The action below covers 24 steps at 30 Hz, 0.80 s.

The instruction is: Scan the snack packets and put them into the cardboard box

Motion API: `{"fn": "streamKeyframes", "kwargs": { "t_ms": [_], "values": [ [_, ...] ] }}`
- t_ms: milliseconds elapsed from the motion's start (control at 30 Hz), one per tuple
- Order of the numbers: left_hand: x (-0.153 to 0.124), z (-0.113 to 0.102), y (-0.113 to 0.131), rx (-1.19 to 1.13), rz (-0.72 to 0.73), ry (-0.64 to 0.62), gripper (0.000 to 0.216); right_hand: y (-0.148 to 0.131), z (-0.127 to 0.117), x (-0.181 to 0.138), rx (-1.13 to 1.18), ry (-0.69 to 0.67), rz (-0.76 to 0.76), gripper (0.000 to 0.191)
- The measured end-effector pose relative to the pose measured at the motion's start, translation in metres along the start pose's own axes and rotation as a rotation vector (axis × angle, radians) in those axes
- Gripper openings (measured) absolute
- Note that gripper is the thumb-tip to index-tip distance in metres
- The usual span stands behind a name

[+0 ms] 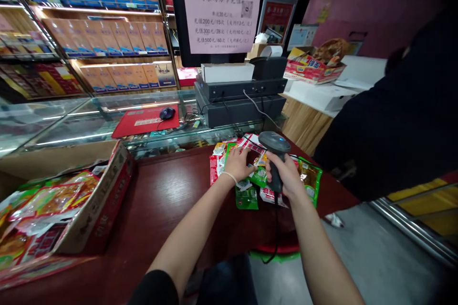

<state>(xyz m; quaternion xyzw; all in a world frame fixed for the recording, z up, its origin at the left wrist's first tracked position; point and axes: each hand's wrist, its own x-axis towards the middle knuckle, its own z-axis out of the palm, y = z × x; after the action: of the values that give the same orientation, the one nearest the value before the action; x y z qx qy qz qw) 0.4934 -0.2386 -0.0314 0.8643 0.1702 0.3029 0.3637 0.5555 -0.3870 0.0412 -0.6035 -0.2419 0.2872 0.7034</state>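
My right hand is wrapped round the handle of a dark handheld barcode scanner, whose head points down at a heap of small snack packets in red, green and white on the dark red counter. My left hand lies on the packets with its fingers spread, pressing on a red-and-white one. The scanner's cable hangs down from the handle over the counter's front edge.
An open cardboard box of snack packets stands at the left. Behind are a glass display case, a red mouse pad with a mouse, and a till with a monitor bearing a pink notice. A person in dark clothes stands at the right.
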Motion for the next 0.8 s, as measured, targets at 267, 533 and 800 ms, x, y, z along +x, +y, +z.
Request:
{"fn": "streamKeyframes", "kwargs": {
  "t_ms": [267, 533, 800],
  "values": [
    [-0.036, -0.046, -0.014, 0.358, -0.13, -0.154, 0.051, 0.003, 0.02, 0.0, 0.026, -0.032, 0.029, 0.039],
    [-0.096, -0.112, -0.061, 0.277, -0.35, -0.093, 0.053, 0.015, 0.069, -0.004, 0.012, -0.173, 0.077, 0.037],
    [-0.133, -0.17, -0.087, 0.178, -0.396, -0.003, 0.052, 0.023, 0.139, -0.007, 0.018, -0.359, 0.092, 0.036]
  ]
}}
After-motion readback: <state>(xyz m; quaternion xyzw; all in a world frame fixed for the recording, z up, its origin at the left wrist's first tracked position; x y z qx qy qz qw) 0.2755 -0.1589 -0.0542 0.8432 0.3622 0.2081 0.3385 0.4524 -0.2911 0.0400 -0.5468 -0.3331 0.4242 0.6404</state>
